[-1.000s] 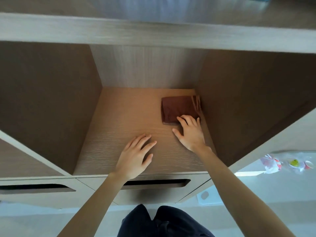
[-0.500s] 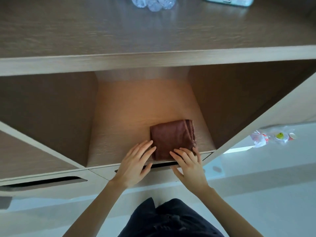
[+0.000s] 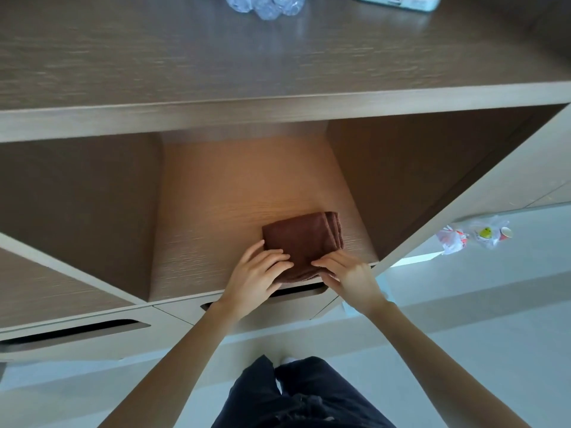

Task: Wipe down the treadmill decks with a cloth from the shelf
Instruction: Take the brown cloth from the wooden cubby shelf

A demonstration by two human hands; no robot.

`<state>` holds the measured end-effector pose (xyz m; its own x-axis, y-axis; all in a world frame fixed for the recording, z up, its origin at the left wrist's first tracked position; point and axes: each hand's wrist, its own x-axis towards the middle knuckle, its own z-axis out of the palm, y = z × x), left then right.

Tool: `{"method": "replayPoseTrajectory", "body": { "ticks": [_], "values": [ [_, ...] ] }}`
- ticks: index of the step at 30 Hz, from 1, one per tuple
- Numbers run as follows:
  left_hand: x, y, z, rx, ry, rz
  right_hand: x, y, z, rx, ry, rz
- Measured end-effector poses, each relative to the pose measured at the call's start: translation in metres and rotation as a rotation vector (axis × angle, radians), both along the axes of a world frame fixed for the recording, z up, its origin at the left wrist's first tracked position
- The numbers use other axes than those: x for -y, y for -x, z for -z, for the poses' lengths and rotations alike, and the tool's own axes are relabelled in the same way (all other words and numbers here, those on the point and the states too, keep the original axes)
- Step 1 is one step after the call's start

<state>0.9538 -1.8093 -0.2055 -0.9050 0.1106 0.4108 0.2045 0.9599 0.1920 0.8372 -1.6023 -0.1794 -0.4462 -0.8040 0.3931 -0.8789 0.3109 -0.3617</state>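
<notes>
Pinching the cloth (image 3: 301, 239) by its near edge, your right hand (image 3: 349, 279) curls its fingers over it; your left hand (image 3: 253, 279) lays straight fingers flat on its left corner. The cloth lies under your fingertips, at the shelf (image 3: 216, 242) front.

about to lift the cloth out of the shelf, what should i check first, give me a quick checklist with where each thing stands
1. Reach: the brown cloth lies at the front of the shelf, under both hands: ok.
2. Grip of the right hand: fingers curl over the cloth's near edge, thumb beneath: ok.
3. Grip of the left hand: fingers lie on the near left corner, thumb hidden: cannot tell.
4. Fold: compact, layers stacked along its right side: ok.
5. Way out through the open front: nothing stands before the cloth: ok.
6. Cloth clean and dry: cannot tell.
</notes>
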Motion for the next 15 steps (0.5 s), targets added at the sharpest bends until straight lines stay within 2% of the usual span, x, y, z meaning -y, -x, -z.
{"method": "replayPoseTrajectory", "body": {
  "ticks": [3,5,8,10,13,15],
  "values": [
    [0.003,0.006,-0.009,-0.129,-0.139,-0.066,0.003,0.009,-0.015,0.177,0.039,0.042],
    [0.002,0.015,-0.021,-0.107,-0.234,-0.162,0.011,0.018,-0.025,0.202,0.098,0.087],
    [0.001,0.038,-0.039,0.004,-0.409,-0.404,0.029,0.027,-0.035,0.037,0.186,0.147],
    [0.002,0.054,-0.044,0.1,-0.449,-0.549,0.04,0.028,-0.035,-0.088,0.172,0.132],
    [0.006,0.068,-0.039,0.162,-0.433,-0.603,0.047,0.029,-0.018,-0.164,0.037,0.048],
    [0.01,0.067,-0.037,0.094,-0.404,-0.546,0.047,0.034,-0.005,-0.128,-0.055,0.03]
  ]
}}
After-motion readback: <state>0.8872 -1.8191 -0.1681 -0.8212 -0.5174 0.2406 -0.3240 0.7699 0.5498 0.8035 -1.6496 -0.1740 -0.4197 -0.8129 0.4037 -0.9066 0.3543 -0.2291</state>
